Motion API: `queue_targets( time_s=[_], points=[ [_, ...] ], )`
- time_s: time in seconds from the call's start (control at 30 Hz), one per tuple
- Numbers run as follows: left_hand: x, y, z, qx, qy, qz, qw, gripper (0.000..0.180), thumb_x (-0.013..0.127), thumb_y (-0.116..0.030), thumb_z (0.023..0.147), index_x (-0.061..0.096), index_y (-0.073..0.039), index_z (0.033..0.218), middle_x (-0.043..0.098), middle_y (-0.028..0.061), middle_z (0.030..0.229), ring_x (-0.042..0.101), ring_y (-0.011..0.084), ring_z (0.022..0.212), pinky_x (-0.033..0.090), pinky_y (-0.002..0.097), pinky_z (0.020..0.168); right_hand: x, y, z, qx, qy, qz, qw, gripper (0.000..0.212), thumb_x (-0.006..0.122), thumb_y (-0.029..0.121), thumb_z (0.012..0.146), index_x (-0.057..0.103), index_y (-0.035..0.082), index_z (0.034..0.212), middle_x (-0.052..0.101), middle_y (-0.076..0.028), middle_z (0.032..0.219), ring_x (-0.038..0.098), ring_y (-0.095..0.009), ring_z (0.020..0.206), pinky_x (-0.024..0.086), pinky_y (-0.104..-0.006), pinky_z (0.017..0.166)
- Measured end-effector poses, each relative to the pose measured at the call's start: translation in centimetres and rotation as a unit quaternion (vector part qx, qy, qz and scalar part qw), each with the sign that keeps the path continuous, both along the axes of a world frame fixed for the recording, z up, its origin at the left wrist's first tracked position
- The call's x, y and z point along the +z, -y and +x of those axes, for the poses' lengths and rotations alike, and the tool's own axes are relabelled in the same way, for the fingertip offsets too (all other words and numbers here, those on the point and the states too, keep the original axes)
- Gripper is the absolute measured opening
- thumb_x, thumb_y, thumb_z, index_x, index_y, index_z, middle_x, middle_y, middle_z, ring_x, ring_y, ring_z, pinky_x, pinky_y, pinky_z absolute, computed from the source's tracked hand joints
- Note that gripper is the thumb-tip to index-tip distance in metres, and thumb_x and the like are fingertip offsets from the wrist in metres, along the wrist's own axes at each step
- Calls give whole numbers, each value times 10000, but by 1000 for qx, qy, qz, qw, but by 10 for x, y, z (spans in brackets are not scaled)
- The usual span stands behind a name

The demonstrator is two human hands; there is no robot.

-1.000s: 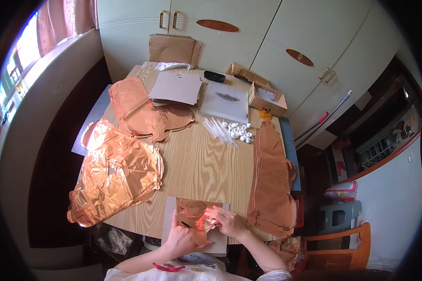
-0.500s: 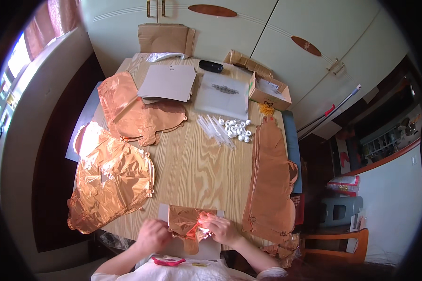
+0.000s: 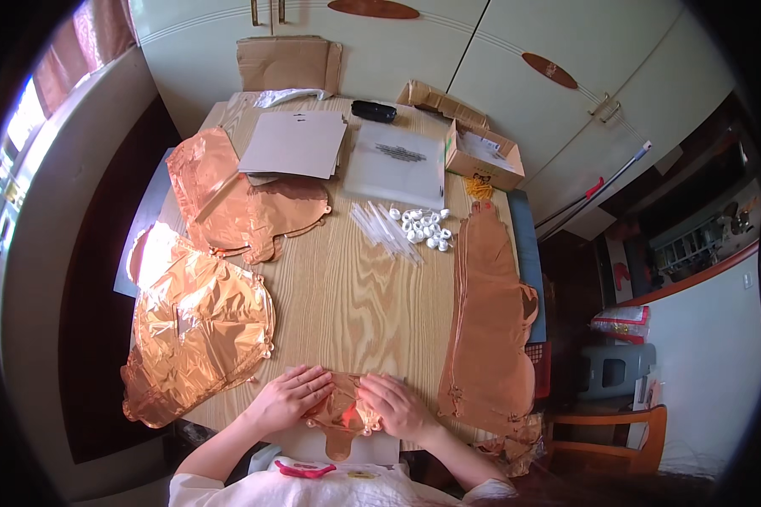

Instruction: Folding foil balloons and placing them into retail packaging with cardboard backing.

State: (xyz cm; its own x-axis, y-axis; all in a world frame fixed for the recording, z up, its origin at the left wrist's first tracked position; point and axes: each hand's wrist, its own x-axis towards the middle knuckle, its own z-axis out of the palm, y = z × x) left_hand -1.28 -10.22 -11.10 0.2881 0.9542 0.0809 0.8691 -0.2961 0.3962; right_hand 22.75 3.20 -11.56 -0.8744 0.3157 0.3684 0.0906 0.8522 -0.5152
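Observation:
A folded copper-coloured foil balloon point(image 3: 344, 414) lies on a pale grey card point(image 3: 374, 450) at the near edge of the table, with a rounded tab of foil pointing toward me. My left hand point(image 3: 292, 399) rests on its left side, fingers stretched out and pressed flat. On the right side lies my right hand point(image 3: 394, 407), its fingers also extended over the foil. Between the two hands the shiny, creased middle of the balloon shows. Most of the card is covered by the foil and my hands.
Flat copper foil balloons lie at left point(image 3: 199, 329), far left point(image 3: 254, 198) and right point(image 3: 486, 329). Farther back are grey cards point(image 3: 292, 142), a clear plastic sheet point(image 3: 397, 182), clear tubes point(image 3: 385, 230), white ribbon rolls point(image 3: 423, 226), a black tray point(image 3: 373, 111) and a cardboard box point(image 3: 484, 159).
My left hand has come from beside the card onto the foil and flattened out. The right hand has spread its fingers from a bunched grip on the foil.

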Motion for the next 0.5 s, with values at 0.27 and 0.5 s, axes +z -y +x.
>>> queue_targets(
  time_s=[0.27, 0.5],
  points=[
    [5, 2, 2, -12, 10, -7, 1000, 519, 583, -189, 826, 543, -39, 1322, 540, 101, 1373, 474, 244, 1314, 346, 406, 1117, 0, -1, 2, -4, 90, 53, 994, 395, 517, 116, 873, 588, -11, 1241, 568, -156, 1321, 526, -268, 1257, 385, -424, 1083],
    [14, 5, 1, -22, -3, -22, 1000, 565, 637, -222, 773, 560, -31, 1300, 543, 116, 1367, 479, 269, 1307, 342, 422, 1122, -11, 0, 5, 2, 85, 55, 995, 448, 586, 151, 837, 583, -16, 1254, 551, -162, 1346, 502, -275, 1284, 365, -429, 1100]
  ],
)
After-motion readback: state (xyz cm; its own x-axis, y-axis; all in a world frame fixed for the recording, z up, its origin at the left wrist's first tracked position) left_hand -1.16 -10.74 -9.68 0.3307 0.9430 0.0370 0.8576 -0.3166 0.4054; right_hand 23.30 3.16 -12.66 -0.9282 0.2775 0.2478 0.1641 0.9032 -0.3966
